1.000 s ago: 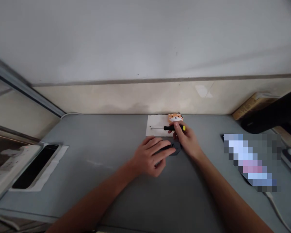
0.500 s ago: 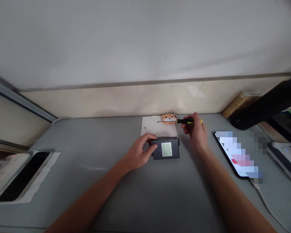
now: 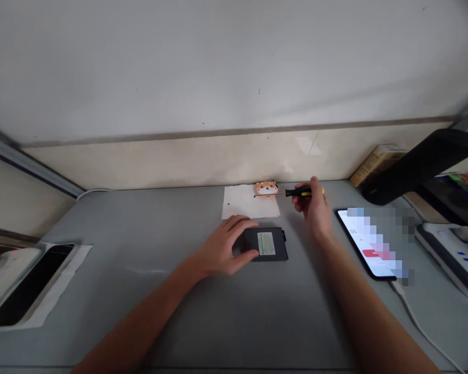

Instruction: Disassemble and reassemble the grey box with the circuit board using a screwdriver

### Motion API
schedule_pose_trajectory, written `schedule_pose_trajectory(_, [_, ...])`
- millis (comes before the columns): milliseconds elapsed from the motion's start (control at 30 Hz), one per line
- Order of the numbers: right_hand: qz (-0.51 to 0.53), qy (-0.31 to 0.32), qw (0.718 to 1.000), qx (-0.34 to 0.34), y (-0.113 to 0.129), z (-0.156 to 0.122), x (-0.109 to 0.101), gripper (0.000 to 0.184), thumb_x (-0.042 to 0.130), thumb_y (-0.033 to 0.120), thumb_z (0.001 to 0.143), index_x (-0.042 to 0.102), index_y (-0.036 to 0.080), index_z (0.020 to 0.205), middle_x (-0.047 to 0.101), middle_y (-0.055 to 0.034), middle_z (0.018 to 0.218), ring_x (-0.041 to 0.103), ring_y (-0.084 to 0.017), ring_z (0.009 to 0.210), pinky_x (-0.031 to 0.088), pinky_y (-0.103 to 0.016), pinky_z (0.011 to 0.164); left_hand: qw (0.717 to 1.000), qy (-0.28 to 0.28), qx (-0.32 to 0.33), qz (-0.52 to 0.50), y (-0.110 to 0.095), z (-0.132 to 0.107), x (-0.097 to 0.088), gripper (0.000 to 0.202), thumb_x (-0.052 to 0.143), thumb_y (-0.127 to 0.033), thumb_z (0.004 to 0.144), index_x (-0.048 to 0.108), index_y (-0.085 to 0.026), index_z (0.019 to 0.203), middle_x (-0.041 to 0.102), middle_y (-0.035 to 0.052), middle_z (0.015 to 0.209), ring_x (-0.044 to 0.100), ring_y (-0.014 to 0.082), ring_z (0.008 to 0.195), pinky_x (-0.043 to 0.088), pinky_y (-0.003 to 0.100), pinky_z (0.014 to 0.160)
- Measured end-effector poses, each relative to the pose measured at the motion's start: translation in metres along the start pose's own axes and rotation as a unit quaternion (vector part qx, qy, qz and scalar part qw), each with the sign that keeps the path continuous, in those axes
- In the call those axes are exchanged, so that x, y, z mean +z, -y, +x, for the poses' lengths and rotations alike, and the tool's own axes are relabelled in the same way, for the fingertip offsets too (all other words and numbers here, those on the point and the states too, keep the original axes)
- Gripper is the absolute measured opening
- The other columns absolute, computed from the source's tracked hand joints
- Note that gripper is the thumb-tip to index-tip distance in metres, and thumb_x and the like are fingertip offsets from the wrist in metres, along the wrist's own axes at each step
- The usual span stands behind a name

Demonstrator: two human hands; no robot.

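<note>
A flat black box (image 3: 280, 244) with a pale green-and-white label lies on the grey desk (image 3: 203, 317). My left hand (image 3: 223, 246) is at its left end, thumb and fingers spread apart about the two long edges; whether they touch it I cannot tell. My right hand (image 3: 317, 215) is closed around the black-and-yellow handle of a screwdriver (image 3: 296, 192), held level with its thin shaft pointing left. The shaft passes in front of an orange animal-faced item (image 3: 267, 186). Beneath that item is a sheet of white paper (image 3: 239, 204), bearing a small dark speck near its left side.
To the right lies a lit phone (image 3: 361, 249) with a white cable (image 3: 417, 314). Beyond it are a power strip (image 3: 458, 254), a black cylinder (image 3: 421, 166) and a box-like item (image 3: 374, 163). A dark-screened phone (image 3: 33, 285) lies at left. A wall (image 3: 179, 163) bounds the back.
The black box has gone from tilted up in my left hand to flat on the desk. My left fingers have spread wider. The screwdriver stays in my right hand, almost unmoved.
</note>
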State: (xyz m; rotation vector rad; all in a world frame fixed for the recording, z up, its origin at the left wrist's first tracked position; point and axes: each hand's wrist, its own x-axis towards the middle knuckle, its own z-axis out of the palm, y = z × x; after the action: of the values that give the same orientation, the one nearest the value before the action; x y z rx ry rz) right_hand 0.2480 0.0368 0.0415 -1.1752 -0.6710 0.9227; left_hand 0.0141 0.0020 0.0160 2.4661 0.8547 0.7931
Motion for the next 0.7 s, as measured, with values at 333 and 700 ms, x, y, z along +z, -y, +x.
schedule_pose_trajectory(333, [0.005, 0.0, 1.0, -0.009, -0.0032, 0.0051, -0.0044, 0.057, 0.07, 0.077, 0.068, 0.066, 0.02, 0.071, 0.056, 0.0026, 0.049, 0.045, -0.009, 0.044, 0.032, -0.023, 0.042, 0.997, 0.065, -0.041, -0.028, 0.0045, -0.0058, -0.0014, 0.079, 0.087, -0.034, 0.077, 0.045, -0.026, 0.143, 0.057, 0.0121, 0.134, 0.06, 0.0292, 0.123, 0.052, 0.045, 0.106])
schedule_pose_trajectory(700, [0.025, -0.007, 0.999, -0.019, -0.004, 0.0074, -0.0073, 0.049, 0.07, 0.068, 0.075, 0.064, 0.021, 0.068, 0.055, 0.0026, 0.048, 0.045, -0.009, 0.042, 0.031, -0.023, 0.041, 0.998, 0.042, -0.033, 0.012, 0.002, -0.0044, -0.0027, 0.055, 0.076, -0.046, 0.083, 0.058, -0.022, 0.129, 0.066, 0.0094, 0.117, 0.065, 0.0268, 0.107, 0.056, 0.04, 0.094])
